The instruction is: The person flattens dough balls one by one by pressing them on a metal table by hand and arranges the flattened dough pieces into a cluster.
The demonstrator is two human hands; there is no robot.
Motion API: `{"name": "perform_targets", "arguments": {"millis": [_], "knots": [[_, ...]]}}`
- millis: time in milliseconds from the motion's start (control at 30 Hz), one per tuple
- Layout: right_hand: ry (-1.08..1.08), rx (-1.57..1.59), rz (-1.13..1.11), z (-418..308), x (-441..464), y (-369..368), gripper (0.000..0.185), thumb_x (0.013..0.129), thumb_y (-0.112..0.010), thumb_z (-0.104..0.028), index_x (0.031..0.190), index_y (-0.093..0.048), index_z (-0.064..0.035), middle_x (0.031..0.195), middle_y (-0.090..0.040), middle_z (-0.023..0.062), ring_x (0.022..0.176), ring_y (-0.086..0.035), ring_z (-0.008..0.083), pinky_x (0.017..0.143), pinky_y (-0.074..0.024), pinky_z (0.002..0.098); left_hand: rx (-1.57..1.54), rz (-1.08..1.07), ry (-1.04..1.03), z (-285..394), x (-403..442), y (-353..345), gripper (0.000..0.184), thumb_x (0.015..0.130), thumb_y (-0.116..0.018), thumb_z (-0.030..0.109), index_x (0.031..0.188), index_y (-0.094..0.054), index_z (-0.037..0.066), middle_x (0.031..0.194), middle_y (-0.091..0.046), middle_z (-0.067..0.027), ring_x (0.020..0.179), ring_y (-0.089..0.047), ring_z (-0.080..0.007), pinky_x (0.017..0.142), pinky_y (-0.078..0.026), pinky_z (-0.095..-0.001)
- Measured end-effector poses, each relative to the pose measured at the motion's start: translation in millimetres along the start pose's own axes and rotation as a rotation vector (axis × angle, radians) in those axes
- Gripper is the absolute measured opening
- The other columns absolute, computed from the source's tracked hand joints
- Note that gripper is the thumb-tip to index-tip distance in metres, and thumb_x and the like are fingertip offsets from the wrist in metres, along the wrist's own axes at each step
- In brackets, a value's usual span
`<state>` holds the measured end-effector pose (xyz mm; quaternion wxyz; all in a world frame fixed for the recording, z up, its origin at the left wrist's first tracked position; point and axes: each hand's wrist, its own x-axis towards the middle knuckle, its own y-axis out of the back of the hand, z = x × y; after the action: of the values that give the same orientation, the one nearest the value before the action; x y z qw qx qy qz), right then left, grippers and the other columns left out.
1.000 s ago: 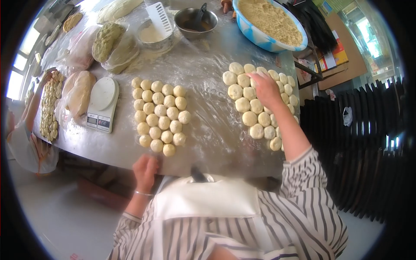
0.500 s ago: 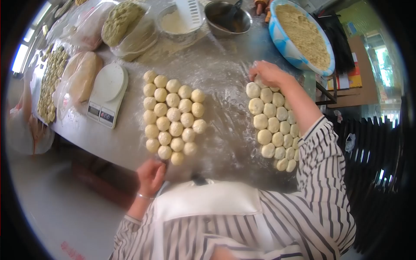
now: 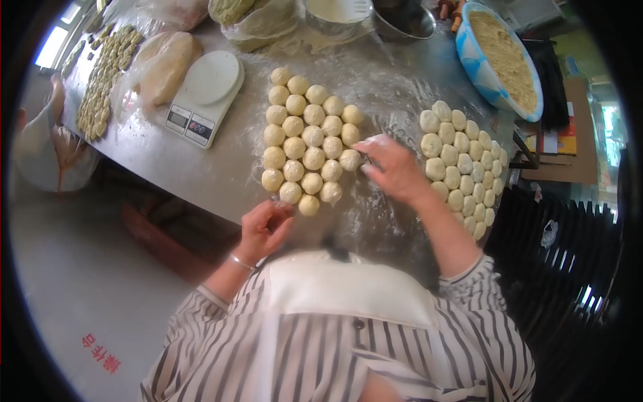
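Note:
A cluster of round, pale-yellow dough balls (image 3: 313,137) sits in rows on the floured metal table. My right hand (image 3: 395,167) reaches to its right side, thumb and fingers apart around the edge of one dough ball (image 3: 349,160); no grip on it shows. At the cluster's lower left, my left hand (image 3: 264,228) is loosely closed, its curled fingers close to the lowest balls, and nothing visible in it. To the right of my right hand lies a second group of paler, slightly flattened dough pieces (image 3: 465,163), packed together.
A white kitchen scale (image 3: 207,100) stands left of the balls, beside bagged dough (image 3: 167,67). Many small dough pieces (image 3: 107,80) lie at the far left. A blue-and-white basin (image 3: 469,47) of crumbly filling and a metal bowl (image 3: 405,20) are at the back.
My right hand has moved left from the top of the flattened pieces to the ball cluster. My left hand has come up nearer the lowest balls. The camera view has shifted.

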<state>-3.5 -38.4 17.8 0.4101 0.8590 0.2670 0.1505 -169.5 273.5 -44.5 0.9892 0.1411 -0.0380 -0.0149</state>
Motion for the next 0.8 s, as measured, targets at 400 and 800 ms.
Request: {"name": "perform_targets", "arguments": {"millis": [400, 800], "knots": [[-0.332, 0.039, 0.552, -2.5, -48.1, -74.6, 0.043, 0.084, -0.083, -0.019, 0.122, -0.065, -0.0111, 0.121, -0.06, 0.0176, 0.112, -0.065, 0.0417, 0.092, -0.0568, 0.0504, 0.537, -0.127, -0.288, 13.1, 18.9, -16.2, 0.06, 0.088, -0.084, 0.013, 0.144, -0.064, 0.021, 0.084, -0.065, -0.0007, 0.062, -0.065, -0.0175, 0.057, -0.053, -0.0351], [-0.461, -0.199, 0.352, -12.3, -132.4, -76.3, 0.037, 0.087, -0.08, -0.026, 0.118, -0.065, -0.0129, 0.121, -0.063, 0.0178, 0.106, -0.068, 0.0433, 0.087, -0.0585, 0.0526, 0.378, -0.058, -0.298, 41.9, 18.9, -20.3, 0.044, 0.08, -0.092, 0.02, 0.108, -0.059, 0.007, 0.103, -0.063, -0.0124, 0.075, -0.067, -0.0268, 0.067, -0.058, -0.0375]]}}
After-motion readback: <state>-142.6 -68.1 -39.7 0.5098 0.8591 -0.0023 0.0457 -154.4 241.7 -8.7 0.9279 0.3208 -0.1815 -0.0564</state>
